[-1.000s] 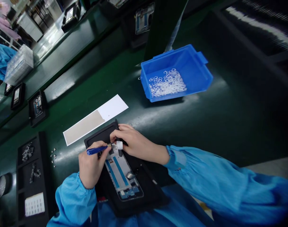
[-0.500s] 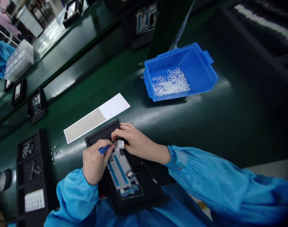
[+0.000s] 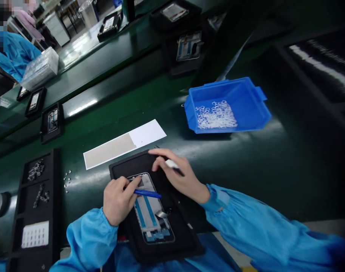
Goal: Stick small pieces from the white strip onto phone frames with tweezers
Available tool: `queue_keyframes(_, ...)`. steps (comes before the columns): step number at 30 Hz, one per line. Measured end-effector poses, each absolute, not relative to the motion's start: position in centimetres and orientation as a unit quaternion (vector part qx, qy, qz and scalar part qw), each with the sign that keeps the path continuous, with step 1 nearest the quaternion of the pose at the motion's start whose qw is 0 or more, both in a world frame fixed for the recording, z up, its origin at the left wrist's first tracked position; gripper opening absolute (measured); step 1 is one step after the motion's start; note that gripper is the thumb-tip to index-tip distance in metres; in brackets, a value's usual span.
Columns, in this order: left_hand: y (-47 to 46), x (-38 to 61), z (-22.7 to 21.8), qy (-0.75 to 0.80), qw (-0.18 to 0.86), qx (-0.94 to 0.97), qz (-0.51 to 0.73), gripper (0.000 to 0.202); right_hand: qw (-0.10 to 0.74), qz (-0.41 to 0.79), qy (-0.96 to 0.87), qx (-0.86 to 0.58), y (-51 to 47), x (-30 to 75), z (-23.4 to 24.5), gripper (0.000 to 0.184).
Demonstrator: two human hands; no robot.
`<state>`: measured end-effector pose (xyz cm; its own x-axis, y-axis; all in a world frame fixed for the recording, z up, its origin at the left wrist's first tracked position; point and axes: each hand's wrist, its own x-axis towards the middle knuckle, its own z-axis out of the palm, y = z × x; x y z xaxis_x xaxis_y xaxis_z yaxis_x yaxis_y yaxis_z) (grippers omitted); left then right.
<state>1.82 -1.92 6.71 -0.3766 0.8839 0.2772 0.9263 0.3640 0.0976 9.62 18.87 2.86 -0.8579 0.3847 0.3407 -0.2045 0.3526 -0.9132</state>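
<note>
A phone frame (image 3: 149,211) with blue strips lies in a black fixture tray (image 3: 172,234) in front of me. My left hand (image 3: 118,202) rests on the frame's upper left corner, closed round a blue-handled tool (image 3: 146,193) that lies across the frame pointing right. My right hand (image 3: 176,173) hovers over the tray's top right corner, fingers curled, pinching a thin black stick with a white band (image 3: 172,164). Both sleeves are blue.
A blue bin (image 3: 257,109) holding several small clear parts sits at the right. A white and grey sheet (image 3: 124,145) lies beyond the tray. A black parts tray (image 3: 54,211) stands at left, loose screws (image 3: 67,180) beside it. More fixtures with phone frames line the conveyor; a person in blue sits far left.
My right hand has lifted off the frame's top and drawn right with the stick. My left hand has turned the blue tool so it points right across the frame. The view has shifted.
</note>
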Motion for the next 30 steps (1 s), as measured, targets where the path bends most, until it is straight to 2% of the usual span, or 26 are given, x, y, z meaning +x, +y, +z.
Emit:
queue_keyframes(4,-1.5,2.1,5.8,-0.817,0.103,-0.566,-0.034,0.029,0.282,0.610,-0.721,-0.168,19.7,9.1,2.8,0.038)
queue_keyframes(9,-1.1,2.0,7.0,-0.812,0.060,-0.579,0.038,0.028,0.225,0.671,-0.675,-0.208,20.8,7.5,2.9,0.046)
queue_keyframes(15,0.6,-1.3,8.1,-0.849,-0.048,-0.525,-0.017,0.039,0.185,0.675,-0.680,-0.220,22.1,3.8,3.7,0.053)
queue_keyframes(19,3.2,-4.0,7.7,-0.887,-0.066,-0.457,0.016,0.041,0.174,0.635,-0.713,-0.241,21.8,1.8,3.3,0.050)
queue_keyframes(23,4.6,-4.7,7.3,-0.869,-0.092,-0.482,0.062,0.041,0.183,0.613,-0.728,-0.246,21.1,1.7,2.4,0.045)
queue_keyframes(30,4.3,-4.4,7.2,-0.864,-0.070,-0.494,0.072,0.039,0.175,0.585,-0.751,-0.251,21.2,2.3,2.0,0.036)
